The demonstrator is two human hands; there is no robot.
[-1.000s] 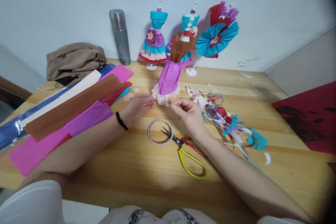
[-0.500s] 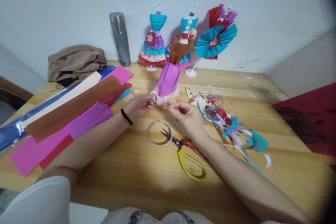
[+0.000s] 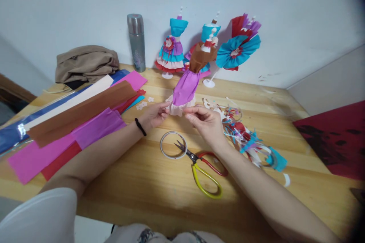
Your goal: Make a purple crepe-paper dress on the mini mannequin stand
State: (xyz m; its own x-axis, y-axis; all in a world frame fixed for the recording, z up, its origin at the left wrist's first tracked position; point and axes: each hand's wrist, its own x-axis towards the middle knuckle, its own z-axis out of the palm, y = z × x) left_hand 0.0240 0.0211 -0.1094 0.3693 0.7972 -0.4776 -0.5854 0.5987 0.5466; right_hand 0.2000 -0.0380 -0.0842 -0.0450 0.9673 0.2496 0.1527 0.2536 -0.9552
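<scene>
A small dress form [image 3: 186, 87] in a brown top, purple skirt and pale pink ruffled hem leans slightly to the right in the middle. My left hand [image 3: 158, 115] pinches the hem's left side. On its right side, the thumb and forefinger of my right hand [image 3: 203, 120] are closed on the hem's lower edge. Below my hands lie a roll of tape [image 3: 161, 151] and scissors [image 3: 194, 157] with one red and one yellow handle, blades apart and over the roll. The form's base is hidden.
Dressed forms [image 3: 171, 59] and a grey flask [image 3: 137, 45] stand by the wall. Coloured paper strips [image 3: 82, 114] and a brown cloth [image 3: 85, 64] lie left, with paper flowers [image 3: 142, 105] beside them. Paper scraps [image 3: 248, 140] lie right, a red sheet [image 3: 339, 136] farther right.
The view has shifted a little. Both hands keep their hold on the hem, and the dress form tilts slightly more to the right. The scissors' red handle shows more fully.
</scene>
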